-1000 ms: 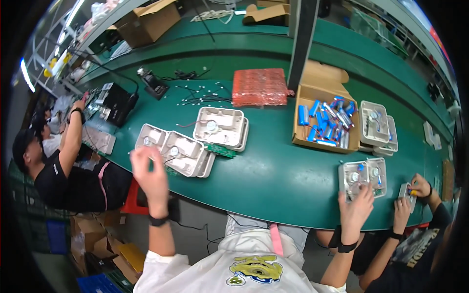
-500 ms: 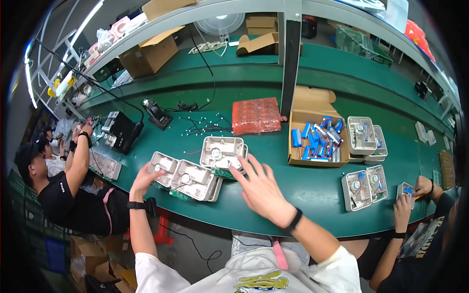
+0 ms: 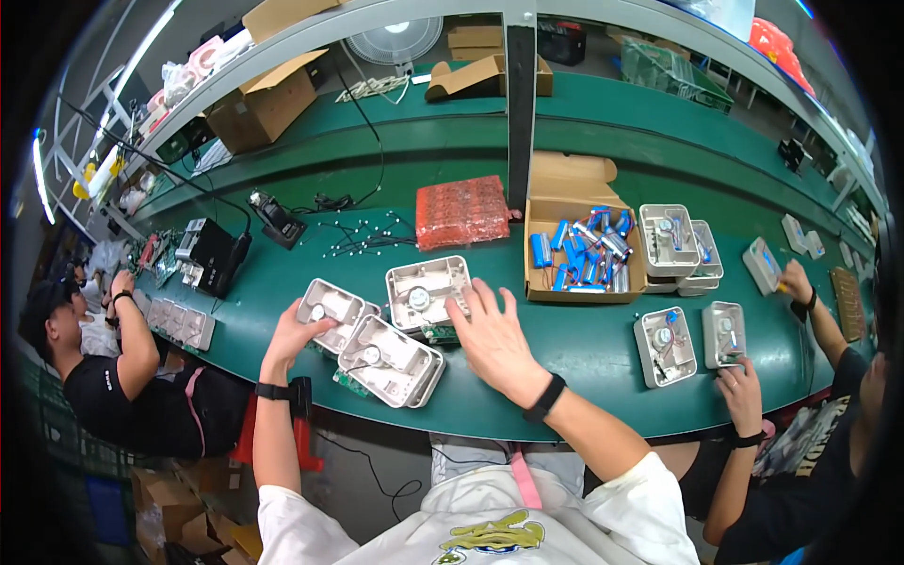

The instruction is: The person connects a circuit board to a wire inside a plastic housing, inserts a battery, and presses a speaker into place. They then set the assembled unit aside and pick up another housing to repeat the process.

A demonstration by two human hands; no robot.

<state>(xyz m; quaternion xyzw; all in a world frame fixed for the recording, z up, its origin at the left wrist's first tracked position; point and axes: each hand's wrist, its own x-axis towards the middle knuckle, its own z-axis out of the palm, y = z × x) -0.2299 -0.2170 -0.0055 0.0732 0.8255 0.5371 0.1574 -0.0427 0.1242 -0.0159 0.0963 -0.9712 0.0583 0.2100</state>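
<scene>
Three open, light-grey plastic housings stand before me. My left hand (image 3: 292, 331) grips the left housing (image 3: 336, 306), with the thumb over its rim. Beside it sits a tilted housing (image 3: 388, 363), stacked on another shell, with a green circuit board (image 3: 349, 382) poking out at its lower left. My right hand (image 3: 497, 344) holds the right edge of the farther housing (image 3: 428, 292), which contains a round speaker. Its thumb lies on the rim and the other fingers reach round the outer side, partly hidden. Another green board (image 3: 443, 334) shows under that housing.
Behind lie a red bubble-wrapped pack (image 3: 463, 213), loose cables (image 3: 363, 234) and a black holder (image 3: 277, 221). To the right stand a carton (image 3: 586, 296) of blue battery packs and stacked housings (image 3: 669, 247). Co-workers' hands (image 3: 741, 391) work at the right and left.
The middle housing has turned and slid nearer me, apart from the farther one. The left housing has tilted. At right, a co-worker has separated two housings; the view has shifted slightly.
</scene>
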